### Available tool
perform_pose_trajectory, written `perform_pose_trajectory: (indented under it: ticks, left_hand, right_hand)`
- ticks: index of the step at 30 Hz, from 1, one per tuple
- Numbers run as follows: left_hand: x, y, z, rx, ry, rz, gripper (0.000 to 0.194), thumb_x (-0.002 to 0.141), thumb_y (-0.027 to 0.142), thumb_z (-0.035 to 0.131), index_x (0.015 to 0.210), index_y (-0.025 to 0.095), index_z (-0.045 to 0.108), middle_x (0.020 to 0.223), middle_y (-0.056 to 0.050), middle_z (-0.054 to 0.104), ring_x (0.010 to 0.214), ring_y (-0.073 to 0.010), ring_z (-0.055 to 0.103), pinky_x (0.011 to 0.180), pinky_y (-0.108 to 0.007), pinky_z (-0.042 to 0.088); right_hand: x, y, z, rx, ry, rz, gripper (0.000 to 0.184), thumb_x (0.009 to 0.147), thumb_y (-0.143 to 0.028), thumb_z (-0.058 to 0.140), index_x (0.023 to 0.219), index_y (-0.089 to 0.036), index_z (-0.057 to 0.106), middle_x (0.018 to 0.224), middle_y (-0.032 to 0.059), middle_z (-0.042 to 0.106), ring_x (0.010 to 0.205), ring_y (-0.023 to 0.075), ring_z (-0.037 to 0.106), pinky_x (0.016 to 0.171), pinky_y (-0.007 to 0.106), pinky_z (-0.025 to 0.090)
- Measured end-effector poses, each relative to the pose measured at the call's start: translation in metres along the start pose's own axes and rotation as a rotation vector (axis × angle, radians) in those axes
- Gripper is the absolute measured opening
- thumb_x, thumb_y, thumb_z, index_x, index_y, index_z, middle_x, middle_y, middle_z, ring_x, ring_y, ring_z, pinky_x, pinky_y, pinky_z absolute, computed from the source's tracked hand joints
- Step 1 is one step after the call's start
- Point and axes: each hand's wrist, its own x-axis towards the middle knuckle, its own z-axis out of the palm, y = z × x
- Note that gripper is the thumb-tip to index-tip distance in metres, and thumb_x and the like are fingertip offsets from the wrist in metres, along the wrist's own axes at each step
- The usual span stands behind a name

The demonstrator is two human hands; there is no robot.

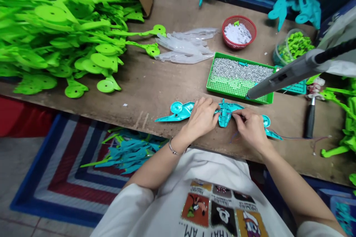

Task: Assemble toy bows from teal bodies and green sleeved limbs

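A teal plastic bow-shaped shell [224,117] lies across the front of the workbench, its ribbed inner side facing up. My left hand [204,114] is closed over its left limb, thumb and fingertips pressing near the middle section. On the other side, my right hand [250,124] pinches thin wires at the edge of that middle section; the exact grip is partly hidden by the fingers. Loose red and blue wires [299,139] trail out to the right along the bench. Round discs show near both ends of the shell.
Behind the shell is a green tray [236,89] of screws, with a grey electric screwdriver [280,77] hanging over it. Around stand a red basket [239,46], a clear tub [278,59], a hammer [309,118], translucent parts [185,46] and piled green shells [97,61].
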Motion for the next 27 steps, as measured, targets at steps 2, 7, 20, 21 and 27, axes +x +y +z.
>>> perform_pose_trajectory:
  ticks: [2,7,20,21,27]
  left_hand:
    - [0.003,-0.002,0.002,-0.021,-0.010,0.000,0.018,0.096,0.025,0.059,0.107,0.017,0.071,0.106,-0.011,0.065,0.101,-0.0280,0.055,0.093,-0.043,0.045]
    - [0.007,0.000,0.006,0.000,-0.064,-0.019,0.020,0.096,0.023,0.056,0.101,0.017,0.075,0.102,-0.012,0.064,0.098,-0.0278,0.056,0.093,-0.044,0.046]
    - [0.014,0.022,-0.015,0.143,-0.275,-0.041,0.020,0.095,0.021,0.053,0.104,0.011,0.068,0.118,-0.021,0.060,0.115,-0.0405,0.055,0.095,-0.058,0.049]
    - [0.013,0.022,-0.015,0.139,-0.284,-0.039,0.020,0.095,0.021,0.053,0.105,0.011,0.068,0.118,-0.020,0.060,0.116,-0.0405,0.055,0.095,-0.058,0.049]
    - [0.008,0.019,-0.013,0.105,-0.263,-0.028,0.028,0.100,0.019,0.043,0.116,0.008,0.063,0.114,-0.019,0.061,0.110,-0.0367,0.057,0.093,-0.054,0.051]
  right_hand:
    - [0.001,-0.002,0.001,-0.009,-0.005,0.007,0.022,0.096,-0.025,0.056,0.095,-0.022,0.077,0.100,0.0062,0.078,0.093,0.0243,0.073,0.084,0.036,0.052]
    - [0.004,-0.005,0.003,-0.012,-0.036,0.004,0.021,0.096,-0.027,0.058,0.098,-0.025,0.078,0.104,0.0034,0.079,0.096,0.0236,0.074,0.084,0.035,0.052]
    - [0.018,-0.017,-0.003,-0.159,-0.209,-0.099,0.029,0.087,-0.010,0.050,0.100,-0.017,0.075,0.097,0.0107,0.075,0.087,0.0228,0.068,0.081,0.031,0.047]
    - [0.018,-0.016,-0.004,-0.130,-0.199,-0.081,0.028,0.086,-0.010,0.051,0.101,-0.016,0.073,0.095,0.0099,0.075,0.085,0.0222,0.068,0.080,0.031,0.047]
    - [0.015,-0.011,-0.006,-0.081,-0.135,-0.051,0.021,0.084,-0.012,0.053,0.095,-0.017,0.070,0.093,0.0090,0.074,0.080,0.0211,0.067,0.079,0.031,0.046]
